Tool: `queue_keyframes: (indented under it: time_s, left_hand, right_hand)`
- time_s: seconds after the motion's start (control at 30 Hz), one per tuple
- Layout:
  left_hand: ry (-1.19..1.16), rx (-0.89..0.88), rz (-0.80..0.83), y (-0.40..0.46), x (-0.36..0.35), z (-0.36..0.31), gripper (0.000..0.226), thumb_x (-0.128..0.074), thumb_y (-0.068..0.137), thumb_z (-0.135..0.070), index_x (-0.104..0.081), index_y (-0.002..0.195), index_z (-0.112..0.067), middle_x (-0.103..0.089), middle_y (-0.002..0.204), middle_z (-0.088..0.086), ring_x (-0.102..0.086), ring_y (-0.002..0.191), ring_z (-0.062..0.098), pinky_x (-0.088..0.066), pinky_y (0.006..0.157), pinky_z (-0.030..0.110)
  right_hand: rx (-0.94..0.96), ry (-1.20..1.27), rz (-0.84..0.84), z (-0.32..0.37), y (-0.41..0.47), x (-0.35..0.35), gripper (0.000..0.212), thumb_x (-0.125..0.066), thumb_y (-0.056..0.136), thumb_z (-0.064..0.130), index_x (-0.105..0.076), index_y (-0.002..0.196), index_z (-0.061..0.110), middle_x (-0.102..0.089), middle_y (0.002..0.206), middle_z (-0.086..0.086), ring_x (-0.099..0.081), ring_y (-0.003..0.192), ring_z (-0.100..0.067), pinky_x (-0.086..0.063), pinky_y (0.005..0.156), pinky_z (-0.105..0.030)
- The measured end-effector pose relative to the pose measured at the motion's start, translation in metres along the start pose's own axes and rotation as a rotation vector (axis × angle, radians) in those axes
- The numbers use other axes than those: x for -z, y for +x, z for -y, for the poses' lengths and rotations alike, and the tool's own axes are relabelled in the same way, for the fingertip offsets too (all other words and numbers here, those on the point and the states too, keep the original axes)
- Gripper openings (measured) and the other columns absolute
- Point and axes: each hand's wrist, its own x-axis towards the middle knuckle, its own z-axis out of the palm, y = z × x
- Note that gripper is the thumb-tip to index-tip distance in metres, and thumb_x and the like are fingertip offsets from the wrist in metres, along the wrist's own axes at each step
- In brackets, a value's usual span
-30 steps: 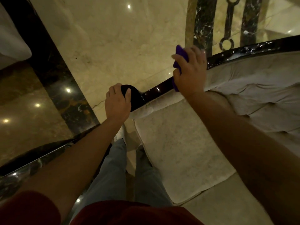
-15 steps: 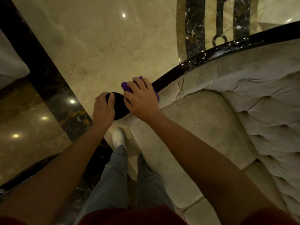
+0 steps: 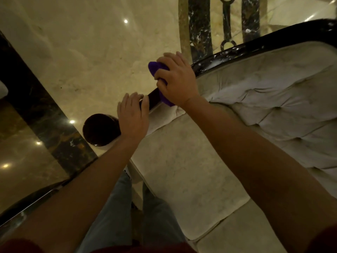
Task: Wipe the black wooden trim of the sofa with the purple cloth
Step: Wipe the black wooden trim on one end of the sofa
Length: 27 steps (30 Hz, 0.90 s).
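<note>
The glossy black wooden trim (image 3: 242, 45) curves along the top of a cream tufted sofa (image 3: 273, 110) and ends in a round black knob (image 3: 99, 129) at the lower left. My right hand (image 3: 177, 80) presses the purple cloth (image 3: 155, 67) onto the trim, just right of the knob end; most of the cloth is hidden under the fingers. My left hand (image 3: 133, 115) rests flat on the trim between the knob and the cloth, fingers loosely curled over the edge.
A cream seat cushion (image 3: 182, 170) lies below my arms. Polished beige marble floor (image 3: 82, 48) with a black inlaid band (image 3: 42, 114) spreads behind the sofa. My jeans-clad legs (image 3: 116, 207) stand against the sofa's end.
My right hand has slid the cloth up the trim, away from the knob. My left hand has come off the knob and now lies on the trim beside it.
</note>
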Motion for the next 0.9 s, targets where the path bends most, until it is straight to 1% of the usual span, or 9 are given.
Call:
queue_keyframes:
  time_s: [0.07,0.13,0.23,0.33,0.53,0.63,0.73,0.8,0.9]
  left_hand:
    - [0.025,-0.019,-0.024,0.015,0.0,-0.011,0.043,-0.033,0.111,-0.029,-0.064,0.109,0.001,-0.066,0.114,0.023,-0.055,0.118,0.045,-0.041,0.1,0.057]
    - [0.083,-0.017,-0.008,0.026,0.0,-0.016,0.048,-0.03,0.111,-0.033,-0.065,0.107,0.001,-0.067,0.112,0.02,-0.056,0.117,0.042,-0.042,0.099,0.053]
    - [0.152,-0.051,0.012,0.036,-0.003,-0.026,0.05,-0.03,0.111,-0.033,-0.067,0.106,0.001,-0.068,0.111,0.02,-0.058,0.115,0.039,-0.044,0.097,0.051]
    - [0.175,-0.07,0.003,0.045,-0.007,-0.039,0.051,-0.032,0.11,-0.033,-0.069,0.103,0.0,-0.07,0.11,0.019,-0.058,0.113,0.037,-0.044,0.094,0.049]
    - [0.151,-0.167,0.01,0.073,-0.022,-0.09,0.065,-0.022,0.106,-0.047,-0.07,0.096,-0.004,-0.07,0.103,0.017,-0.059,0.105,0.037,-0.044,0.088,0.047]
    - [0.241,-0.195,-0.018,0.083,-0.035,-0.108,0.059,-0.027,0.109,-0.041,-0.069,0.093,-0.003,-0.07,0.093,0.018,-0.061,0.092,0.037,-0.043,0.076,0.045]
    - [0.269,-0.164,-0.077,0.08,-0.036,-0.113,0.05,-0.037,0.11,-0.029,-0.066,0.079,-0.001,-0.066,0.074,0.019,-0.06,0.07,0.036,-0.037,0.061,0.041]
    - [0.273,-0.144,-0.073,0.076,-0.033,-0.114,0.051,-0.034,0.109,-0.028,-0.064,0.075,-0.003,-0.064,0.068,0.018,-0.059,0.064,0.035,-0.039,0.058,0.042]
    - [0.314,-0.141,-0.09,0.077,-0.033,-0.116,0.056,-0.026,0.107,-0.032,-0.062,0.073,-0.006,-0.062,0.063,0.015,-0.056,0.057,0.031,-0.038,0.053,0.04]
  right_hand:
    - [-0.012,0.034,-0.037,-0.012,-0.002,0.002,0.021,-0.061,0.092,0.021,-0.079,0.095,0.012,-0.071,0.127,-0.013,-0.06,0.13,-0.035,-0.037,0.118,-0.051]
    - [-0.018,0.074,-0.091,-0.026,-0.003,0.004,0.018,-0.065,0.09,0.02,-0.078,0.092,0.009,-0.072,0.12,-0.014,-0.065,0.119,-0.035,-0.047,0.108,-0.047]
    - [-0.059,0.098,-0.119,-0.051,0.002,0.01,0.017,-0.065,0.088,0.02,-0.077,0.09,0.008,-0.073,0.113,-0.013,-0.068,0.106,-0.032,-0.048,0.096,-0.039]
    - [-0.136,0.073,-0.067,-0.085,0.003,0.019,0.022,-0.06,0.091,0.025,-0.076,0.095,0.009,-0.071,0.118,-0.013,-0.065,0.111,-0.032,-0.044,0.099,-0.041]
    - [-0.285,-0.122,0.025,-0.164,0.006,0.041,0.034,-0.049,0.094,0.036,-0.072,0.105,0.014,-0.065,0.129,-0.011,-0.058,0.121,-0.033,-0.042,0.107,-0.048]
    - [-0.265,-0.192,0.026,-0.181,0.004,0.05,0.034,-0.048,0.095,0.036,-0.071,0.105,0.014,-0.065,0.128,-0.013,-0.058,0.121,-0.034,-0.042,0.107,-0.05]
    - [-0.225,-0.262,0.071,-0.204,0.0,0.064,0.033,-0.048,0.097,0.035,-0.07,0.109,0.013,-0.064,0.13,-0.016,-0.057,0.124,-0.038,-0.04,0.109,-0.052]
    - [-0.203,-0.322,0.11,-0.229,-0.004,0.083,0.035,-0.047,0.098,0.036,-0.068,0.113,0.012,-0.062,0.132,-0.019,-0.055,0.126,-0.041,-0.038,0.11,-0.054]
    - [-0.194,-0.425,0.108,-0.266,-0.009,0.109,0.041,-0.044,0.097,0.038,-0.068,0.114,0.009,-0.061,0.13,-0.021,-0.054,0.124,-0.044,-0.04,0.106,-0.056]
